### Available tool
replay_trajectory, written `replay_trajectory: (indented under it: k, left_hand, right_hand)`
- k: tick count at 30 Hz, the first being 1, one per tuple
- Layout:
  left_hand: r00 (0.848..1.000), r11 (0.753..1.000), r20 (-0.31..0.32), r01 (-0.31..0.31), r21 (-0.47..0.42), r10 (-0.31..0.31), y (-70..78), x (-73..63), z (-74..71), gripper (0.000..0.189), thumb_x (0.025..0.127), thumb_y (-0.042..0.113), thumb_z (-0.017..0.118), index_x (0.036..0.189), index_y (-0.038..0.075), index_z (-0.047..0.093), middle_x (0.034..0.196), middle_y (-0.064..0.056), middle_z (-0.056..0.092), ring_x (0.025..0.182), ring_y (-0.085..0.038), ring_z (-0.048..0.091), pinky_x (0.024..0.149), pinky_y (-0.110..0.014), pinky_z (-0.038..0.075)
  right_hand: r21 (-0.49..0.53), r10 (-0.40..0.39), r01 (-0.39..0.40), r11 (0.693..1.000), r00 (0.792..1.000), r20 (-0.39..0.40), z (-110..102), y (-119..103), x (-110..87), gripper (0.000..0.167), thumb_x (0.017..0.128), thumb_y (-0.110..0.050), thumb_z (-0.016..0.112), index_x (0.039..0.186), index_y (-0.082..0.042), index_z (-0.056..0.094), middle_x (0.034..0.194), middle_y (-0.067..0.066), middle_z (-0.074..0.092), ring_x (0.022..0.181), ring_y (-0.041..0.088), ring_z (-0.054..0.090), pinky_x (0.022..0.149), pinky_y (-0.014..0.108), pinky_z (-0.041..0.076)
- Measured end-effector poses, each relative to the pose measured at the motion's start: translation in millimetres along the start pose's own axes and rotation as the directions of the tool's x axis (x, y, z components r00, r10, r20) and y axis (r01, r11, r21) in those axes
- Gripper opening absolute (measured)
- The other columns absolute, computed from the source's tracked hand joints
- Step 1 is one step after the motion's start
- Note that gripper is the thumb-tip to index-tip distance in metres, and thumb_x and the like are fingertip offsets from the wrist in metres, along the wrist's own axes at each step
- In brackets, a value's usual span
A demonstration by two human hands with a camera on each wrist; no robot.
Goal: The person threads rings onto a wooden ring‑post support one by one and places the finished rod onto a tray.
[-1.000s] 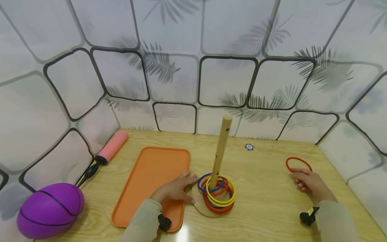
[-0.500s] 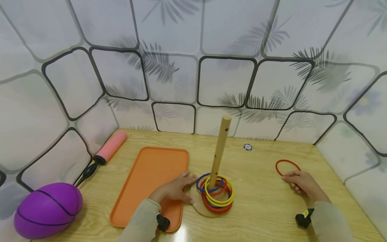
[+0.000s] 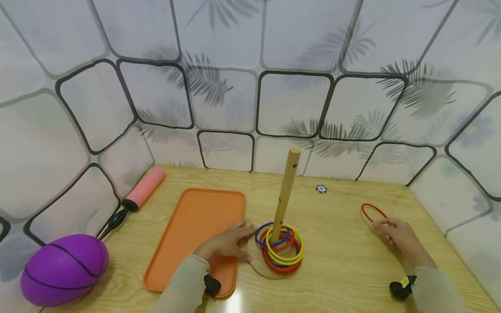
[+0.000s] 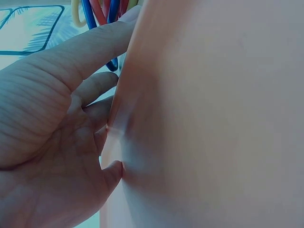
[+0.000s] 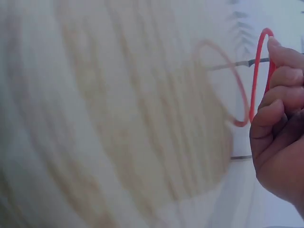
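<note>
In the head view my right hand (image 3: 399, 234) pinches a red ring (image 3: 366, 214) between thumb and fingers, over the right part of the table. The ring (image 5: 256, 71) stands up beyond the curled fingers in the right wrist view. My left hand (image 3: 225, 244), fingers spread, reaches over the orange tray's edge, its fingertips at the round wooden base (image 3: 260, 265). A wooden post (image 3: 285, 191) rises from that base, leaning slightly right. Around its foot lie several rings, including a blue ring (image 3: 258, 239), a yellow ring (image 3: 302, 248) and a red ring (image 3: 287, 270), overlapping one another.
The orange tray (image 3: 199, 217) lies left of the base, partly under my left forearm. Farther left are a purple ball (image 3: 64, 269) and a pink hand pump (image 3: 146, 187) with a black end. A poker chip (image 3: 322, 189) lies toward the back. Patterned walls (image 3: 223, 100) enclose the table.
My right hand has shifted the red ring left, then slightly back right, and the ring is now seen more edge-on. The left hand and the rings on the base have stayed in place.
</note>
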State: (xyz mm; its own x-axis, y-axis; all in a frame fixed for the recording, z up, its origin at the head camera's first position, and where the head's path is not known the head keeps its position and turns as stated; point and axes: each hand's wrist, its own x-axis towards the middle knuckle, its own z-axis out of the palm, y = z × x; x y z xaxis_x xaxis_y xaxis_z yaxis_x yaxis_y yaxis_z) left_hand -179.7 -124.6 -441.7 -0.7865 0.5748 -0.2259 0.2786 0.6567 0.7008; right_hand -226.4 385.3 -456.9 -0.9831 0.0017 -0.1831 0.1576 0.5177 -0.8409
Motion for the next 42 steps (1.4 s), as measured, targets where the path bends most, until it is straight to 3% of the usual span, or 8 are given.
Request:
replay_trajectory:
  k: [4,8,14,17,21,28,34,42]
  left_hand:
    - [1.0,1.0,0.0,0.0,0.003,0.0,-0.9,1.2,0.1,0.081,0.078,0.026,0.079,0.146,0.012,0.039,0.153,-0.005,0.029,0.145,-0.03,0.004,0.111,-0.055,0.015]
    - [1.0,1.0,-0.001,0.001,0.002,-0.001,-1.0,1.7,0.6,0.081,0.077,0.026,0.079,0.146,0.012,0.039,0.153,-0.005,0.03,0.145,-0.03,0.004,0.111,-0.055,0.015]
    - [1.0,1.0,0.0,0.007,-0.004,-0.007,-0.4,1.7,1.3,0.081,0.077,0.026,0.079,0.146,0.012,0.039,0.153,-0.005,0.029,0.145,-0.029,0.004,0.112,-0.054,0.015]
    - [1.0,1.0,-0.001,0.006,-0.01,-0.006,-0.2,1.3,1.4,0.081,0.077,0.025,0.079,0.146,0.011,0.039,0.153,-0.005,0.029,0.145,-0.029,0.004,0.111,-0.054,0.015]
    - [1.0,1.0,-0.003,0.003,-0.015,-0.003,-0.2,1.1,1.4,0.081,0.077,0.024,0.08,0.146,0.011,0.039,0.153,-0.006,0.03,0.145,-0.03,0.004,0.112,-0.054,0.015]
    - [1.0,1.0,-0.006,-0.003,-0.015,0.002,2.2,0.1,0.2,0.08,0.077,0.023,0.079,0.145,0.01,0.04,0.153,-0.007,0.03,0.145,-0.03,0.004,0.112,-0.054,0.014]
    - [1.0,1.0,-0.005,-0.001,-0.02,0.001,4.6,-0.8,0.0,0.08,0.077,0.022,0.079,0.145,0.01,0.04,0.153,-0.007,0.03,0.145,-0.031,0.004,0.112,-0.055,0.014]
    - [1.0,1.0,-0.01,0.003,-0.026,-0.003,3.9,-1.2,0.9,0.08,0.077,0.024,0.079,0.145,0.012,0.04,0.153,-0.006,0.029,0.145,-0.03,0.004,0.111,-0.055,0.015]
  right_hand:
    - [-0.03,-0.064,0.063,0.998,0.997,-0.041,-7,-11,-8.5,0.034,0.091,-0.042,0.061,0.102,-0.01,0.065,0.059,-0.008,0.041,0.051,0.012,0.037,0.05,0.031,0.037]
    - [-0.033,-0.093,0.091,0.995,0.993,-0.069,-12,-21,-14.6,0.031,0.092,-0.042,0.058,0.103,-0.016,0.068,0.077,-0.014,0.052,0.065,0.015,0.042,0.057,0.031,0.04]
    - [0.12,-0.118,0.122,0.985,0.992,-0.045,-13,-38,-23.3,0.016,0.095,-0.033,0.056,0.097,-0.026,0.071,0.087,-0.023,0.056,0.076,0.003,0.046,0.064,0.023,0.046]
    - [0.323,-0.163,0.157,0.933,0.987,-0.009,-9,-48,-26.4,0.018,0.097,-0.022,0.055,0.092,-0.02,0.073,0.081,-0.016,0.062,0.067,0.001,0.049,0.057,0.021,0.045]
    - [0.518,-0.268,0.215,0.828,0.963,0.028,-1,-65,-30.0,0.023,0.098,-0.01,0.051,0.087,-0.013,0.07,0.075,-0.006,0.065,0.054,0.004,0.049,0.047,0.02,0.041]
    - [0.585,-0.389,0.304,0.752,0.921,0.022,8,-104,-42.3,0.025,0.098,-0.004,0.047,0.093,-0.011,0.07,0.072,-0.002,0.065,0.047,0.003,0.051,0.041,0.017,0.041]
    - [0.64,-0.457,0.315,0.701,0.887,0.065,13,-139,-55.1,0.03,0.099,0.0,0.043,0.1,-0.009,0.072,0.074,0.0,0.065,0.048,0.004,0.053,0.043,0.017,0.043]
    - [0.782,-0.453,0.208,0.588,0.885,0.106,13,-198,-75.0,0.027,0.099,-0.001,0.044,0.101,-0.002,0.071,0.073,0.006,0.067,0.049,0.006,0.056,0.044,0.015,0.045]
